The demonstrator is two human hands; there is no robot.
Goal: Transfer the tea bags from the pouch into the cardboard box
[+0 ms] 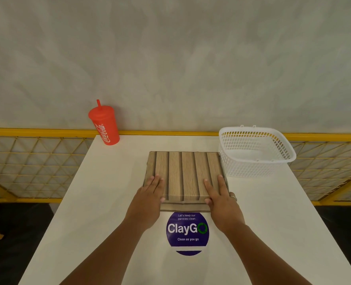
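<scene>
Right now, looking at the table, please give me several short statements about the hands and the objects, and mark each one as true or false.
1. Both hands, left and right, lie flat on the ribbed wood-patterned box. True.
2. The white plastic mesh basket holds tea bags. False: it looks empty.
3. The red plastic Coca-Cola cup with straw stands at the table's far left corner. True.
4. The box stands open. False: its top is closed.
5. The round purple ClayGo sticker lies between the forearms. True.
</scene>
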